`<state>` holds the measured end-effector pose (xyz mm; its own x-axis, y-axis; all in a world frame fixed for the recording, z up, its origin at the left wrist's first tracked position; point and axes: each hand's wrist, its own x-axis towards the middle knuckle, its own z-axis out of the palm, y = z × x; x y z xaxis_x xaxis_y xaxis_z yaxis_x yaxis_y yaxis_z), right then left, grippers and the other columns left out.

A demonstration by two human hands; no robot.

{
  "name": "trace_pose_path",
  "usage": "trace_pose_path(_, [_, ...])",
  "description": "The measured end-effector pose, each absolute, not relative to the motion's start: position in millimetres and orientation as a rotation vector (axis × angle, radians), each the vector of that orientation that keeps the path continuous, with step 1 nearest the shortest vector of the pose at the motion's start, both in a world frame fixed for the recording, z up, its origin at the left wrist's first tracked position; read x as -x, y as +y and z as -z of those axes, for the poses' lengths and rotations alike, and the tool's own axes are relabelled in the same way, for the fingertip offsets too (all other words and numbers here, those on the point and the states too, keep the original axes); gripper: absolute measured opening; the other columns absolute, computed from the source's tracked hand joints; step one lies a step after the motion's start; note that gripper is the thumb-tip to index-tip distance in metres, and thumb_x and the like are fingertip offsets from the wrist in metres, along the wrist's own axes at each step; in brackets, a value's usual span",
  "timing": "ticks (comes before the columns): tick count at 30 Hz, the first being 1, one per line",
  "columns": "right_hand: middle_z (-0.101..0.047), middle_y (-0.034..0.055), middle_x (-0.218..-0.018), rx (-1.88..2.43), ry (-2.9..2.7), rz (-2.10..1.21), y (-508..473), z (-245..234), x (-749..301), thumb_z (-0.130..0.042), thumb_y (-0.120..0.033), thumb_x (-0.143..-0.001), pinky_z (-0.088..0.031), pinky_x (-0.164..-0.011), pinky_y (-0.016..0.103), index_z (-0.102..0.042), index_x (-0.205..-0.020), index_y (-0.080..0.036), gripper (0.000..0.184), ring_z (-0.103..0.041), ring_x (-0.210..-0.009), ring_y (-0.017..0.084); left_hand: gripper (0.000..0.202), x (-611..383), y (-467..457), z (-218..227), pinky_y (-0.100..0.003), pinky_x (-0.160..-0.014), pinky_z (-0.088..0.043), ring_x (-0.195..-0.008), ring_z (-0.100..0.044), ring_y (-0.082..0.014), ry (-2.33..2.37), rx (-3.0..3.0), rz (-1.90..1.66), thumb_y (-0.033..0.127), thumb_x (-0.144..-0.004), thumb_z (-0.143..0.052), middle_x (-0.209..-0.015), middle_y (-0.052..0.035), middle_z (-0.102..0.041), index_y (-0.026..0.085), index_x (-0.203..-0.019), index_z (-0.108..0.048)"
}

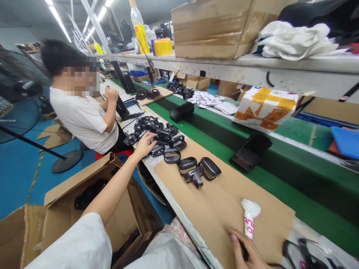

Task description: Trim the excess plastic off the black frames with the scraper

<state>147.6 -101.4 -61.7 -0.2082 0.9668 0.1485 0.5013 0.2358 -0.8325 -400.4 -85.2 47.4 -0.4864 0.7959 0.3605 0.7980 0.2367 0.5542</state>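
My left hand reaches out over the bench edge, fingers curled onto a black plastic part at the near side of a pile of black plastic frames. More of these frames lie on the brown cardboard sheet. My right hand rests at the near edge of that sheet, fingers bent around a small dark object that is mostly hidden. A white tube with pink lettering lies just beyond it.
A green conveyor belt carries two black housings. A seated person in a white shirt works at the left. Open cardboard boxes stand below the bench. A shelf overhead holds boxes and cloth.
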Motion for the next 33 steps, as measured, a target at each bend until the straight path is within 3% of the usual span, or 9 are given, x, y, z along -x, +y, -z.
trace_pose_path(3, [-0.085, 0.0079, -0.105, 1.268, -1.927, -0.865, -97.1, 60.1, -152.8, -0.061, -0.057, -0.101, -0.065, -0.091, 0.035, -0.083, -0.099, -0.023, 0.041, -0.081, -0.097, 0.030, 0.038, 397.9, -88.0, -46.7, -0.038, -0.088, -0.060, -0.080, -0.066, -0.0152, -2.440, 1.538, 1.100, 0.031, -0.091, -0.063, -0.138, -0.0151, -0.062, 0.015, -0.124, -0.073])
trace_pose_path(8, [-0.084, 0.0075, -0.102, 1.222, -1.939, -0.818, -98.9, 55.5, -152.4, -0.061, -0.048, -0.103, -0.066, -0.088, 0.034, -0.082, -0.100, -0.023, 0.033, -0.082, -0.093, 0.027, 0.032, 373.4, -94.3, -55.5, -0.031, -0.071, -0.056, -0.079, -0.066, -0.0159, -2.368, 1.566, 1.156, 0.036, -0.095, -0.061, -0.126, -0.0118, -0.066, 0.017, -0.117, -0.074])
trace_pose_path(11, [-0.084, 0.0075, -0.100, 1.210, -1.915, -0.785, -101.4, 49.4, -147.5, -0.061, -0.047, -0.103, -0.066, -0.085, 0.034, -0.082, -0.098, -0.023, 0.033, -0.082, -0.091, 0.027, 0.028, 348.9, -91.8, -55.2, -0.033, -0.080, -0.057, -0.088, -0.068, -0.0194, -2.341, 1.757, 1.066, 0.036, -0.099, -0.057, -0.111, -0.0089, -0.072, 0.019, -0.111, -0.075])
trace_pose_path(15, [-0.084, 0.0074, -0.099, 1.206, -1.902, -0.779, -102.5, 44.1, -143.8, -0.060, -0.047, -0.103, -0.066, -0.083, 0.035, -0.082, -0.097, -0.023, 0.033, -0.082, -0.090, 0.027, 0.031, 324.1, -77.2, -43.2, -0.045, -0.103, -0.053, -0.112, -0.066, -0.0296, -2.300, 1.951, 0.708, 0.030, -0.096, -0.062, -0.121, -0.0136, -0.074, 0.017, -0.122, -0.073])
trace_pose_path(20, [-0.084, 0.0068, -0.101, 1.212, -1.892, -0.791, -103.5, 43.8, -143.8, -0.060, -0.044, -0.104, -0.066, -0.085, 0.034, -0.081, -0.099, -0.023, 0.031, -0.082, -0.092, 0.026, 0.030, 320.9, -57.0, -40.6, -0.048, -0.101, -0.052, -0.111, -0.064, -0.0342, -2.335, 1.932, 0.379, 0.022, -0.094, -0.059, -0.110, -0.0153, -0.078, 0.017, -0.118, -0.076])
trace_pose_path(26, [-0.084, 0.0057, -0.100, 1.189, -1.870, -0.781, -104.2, 43.0, -142.2, -0.061, -0.040, -0.104, -0.065, -0.085, 0.032, -0.081, -0.099, -0.024, 0.027, -0.081, -0.092, 0.024, 0.043, 334.1, -53.0, -56.0, -0.040, -0.089, -0.055, -0.099, -0.073, -0.0328, -2.524, 1.849, 0.637, 0.035, -0.098, -0.048, -0.104, -0.0169, -0.080, 0.013, -0.120, -0.078])
trace_pose_path(33, [-0.084, 0.0064, -0.099, 1.159, -1.873, -0.788, -103.3, 40.1, -142.4, -0.061, -0.039, -0.103, -0.065, -0.084, 0.032, -0.081, -0.098, -0.023, 0.026, -0.081, -0.090, 0.024, 0.047, 335.7, -60.4, -62.4, -0.035, -0.082, -0.056, -0.088, -0.075, -0.0304, -2.695, 1.823, 1.067, 0.052, -0.088, -0.063, -0.091, -0.0112, -0.081, 0.013, -0.107, -0.080])
